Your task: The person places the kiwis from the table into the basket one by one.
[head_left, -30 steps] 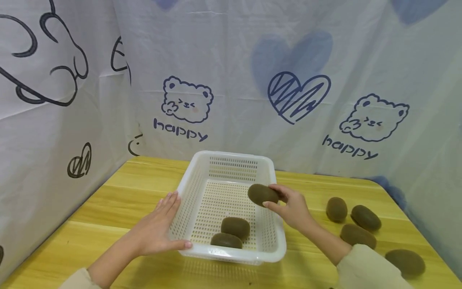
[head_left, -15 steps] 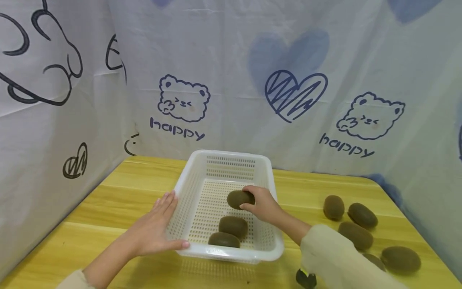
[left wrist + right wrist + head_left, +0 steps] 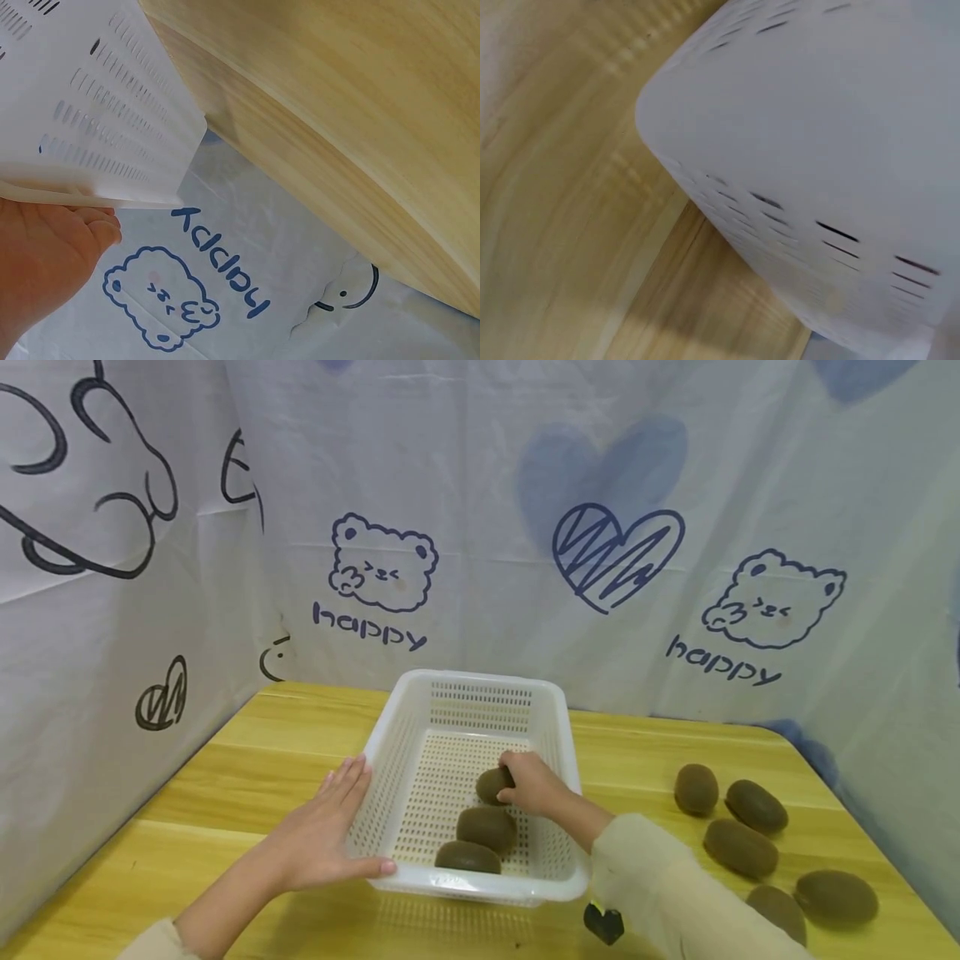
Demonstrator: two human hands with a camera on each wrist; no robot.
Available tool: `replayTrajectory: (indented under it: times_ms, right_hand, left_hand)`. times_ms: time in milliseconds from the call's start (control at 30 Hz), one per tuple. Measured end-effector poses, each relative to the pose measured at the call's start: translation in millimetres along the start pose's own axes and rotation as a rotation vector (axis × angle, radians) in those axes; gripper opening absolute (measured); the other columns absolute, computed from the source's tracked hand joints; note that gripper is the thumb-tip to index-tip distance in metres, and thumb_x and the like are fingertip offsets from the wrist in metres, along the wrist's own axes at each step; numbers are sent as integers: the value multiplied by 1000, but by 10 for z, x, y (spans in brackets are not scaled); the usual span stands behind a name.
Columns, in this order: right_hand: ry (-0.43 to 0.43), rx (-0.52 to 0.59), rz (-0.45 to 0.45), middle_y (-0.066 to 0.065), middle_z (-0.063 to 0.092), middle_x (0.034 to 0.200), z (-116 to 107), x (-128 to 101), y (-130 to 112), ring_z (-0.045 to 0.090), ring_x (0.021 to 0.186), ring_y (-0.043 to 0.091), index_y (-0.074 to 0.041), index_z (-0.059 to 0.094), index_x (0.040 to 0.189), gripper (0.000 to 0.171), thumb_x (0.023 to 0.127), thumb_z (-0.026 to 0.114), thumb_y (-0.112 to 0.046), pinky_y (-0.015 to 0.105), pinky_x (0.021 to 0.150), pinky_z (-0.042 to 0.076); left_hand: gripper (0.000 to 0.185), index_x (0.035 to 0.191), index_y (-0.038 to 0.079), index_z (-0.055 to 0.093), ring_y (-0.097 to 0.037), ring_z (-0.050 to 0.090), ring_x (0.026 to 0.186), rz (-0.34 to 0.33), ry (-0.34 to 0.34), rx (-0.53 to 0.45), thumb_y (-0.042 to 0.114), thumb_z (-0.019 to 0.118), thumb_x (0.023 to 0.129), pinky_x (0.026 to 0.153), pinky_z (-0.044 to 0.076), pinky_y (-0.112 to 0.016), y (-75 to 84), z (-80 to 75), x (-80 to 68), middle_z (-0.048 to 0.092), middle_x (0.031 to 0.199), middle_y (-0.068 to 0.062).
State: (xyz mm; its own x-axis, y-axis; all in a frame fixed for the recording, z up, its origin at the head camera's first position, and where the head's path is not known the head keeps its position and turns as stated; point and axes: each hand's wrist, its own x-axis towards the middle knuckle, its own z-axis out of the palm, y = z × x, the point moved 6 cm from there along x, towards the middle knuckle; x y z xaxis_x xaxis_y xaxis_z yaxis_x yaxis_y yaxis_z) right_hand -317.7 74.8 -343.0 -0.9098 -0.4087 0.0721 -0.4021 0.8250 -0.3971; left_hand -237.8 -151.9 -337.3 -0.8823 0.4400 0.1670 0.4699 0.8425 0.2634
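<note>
A white slotted plastic basket (image 3: 468,881) stands on the table. Inside it, my right hand (image 3: 534,783) holds a brown kiwi (image 3: 491,786) low, just behind two other kiwis: a middle kiwi (image 3: 486,830) and a front kiwi (image 3: 468,857). Part of the held fruit is hidden by the fingers. My left hand (image 3: 318,839) rests against the basket's left side with fingers extended, its thumb on the front rim. The left wrist view has the left hand (image 3: 52,255) at the rim of the basket (image 3: 97,97). Only basket wall (image 3: 795,127) and table fill the right wrist view; the right hand is outside it.
To the right of the basket several loose kiwis (image 3: 741,848) lie on the yellow wood-grain table (image 3: 247,760). A printed cloth (image 3: 480,635) hangs behind the table and along its sides. A small black tag-like object (image 3: 603,923) shows by the right sleeve.
My right hand has carried its kiwi from over the basket's right rim leftward and down inside, close to the other two. The left hand keeps its place on the basket.
</note>
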Motion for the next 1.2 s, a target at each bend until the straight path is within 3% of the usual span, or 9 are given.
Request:
replayTrajectory:
  times_ms: [233,367,500,600,767,1000,1200]
  right_hand:
    - [-60,-13,77,20,65,103,71,-9,43,60,95,32,7,57,109,34,80,70,-4,39,81,54]
    - [-90,-51,75,18,66,97,81,-5,54,62,88,28,6,59,103,31,77,72,-4,36,74,54]
    - [-82,-54,37,22,65,103,44,-11,51,62,96,33,9,60,104,33,75,73,-1,40,83,53]
    - [-43,-62,1,23,65,106,-18,-13,21,61,102,37,11,61,104,33,75,71,0,42,89,51]
    - [65,-63,-61,21,67,103,-167,-33,-54,63,100,35,9,63,100,26,76,69,1,42,88,52]
    - [187,4,-94,19,68,102,-351,-152,-80,64,100,33,8,66,100,23,78,65,0,42,87,53]
    - [288,62,-198,19,67,107,-488,-331,-66,62,104,33,7,64,106,28,80,68,-4,44,89,52]
  left_hand:
    - [115,141,-12,24,-42,18,140,-2,0,-8,71,59,69,114,22,-51,5,-7,2,15,151,-27]
    - [115,141,-12,24,-42,18,140,-3,1,-8,71,59,69,114,22,-51,1,-3,0,16,151,-27]
    - [115,141,-11,24,-41,17,140,-2,-4,-6,71,59,69,114,22,-51,-4,8,-2,16,151,-27]
    - [115,141,-11,24,-41,17,140,-3,-8,-9,71,59,69,114,22,-52,-5,8,-3,16,151,-27]
    - [115,141,-11,24,-41,17,140,-5,-8,-12,70,60,69,114,22,-52,-1,5,-2,16,151,-27]
    - [115,141,-12,24,-42,18,140,-5,-3,-8,70,60,69,114,22,-51,1,9,1,15,151,-27]
    - [115,141,-12,24,-42,17,140,-3,0,-8,69,61,69,114,21,-52,0,1,-2,15,151,-27]
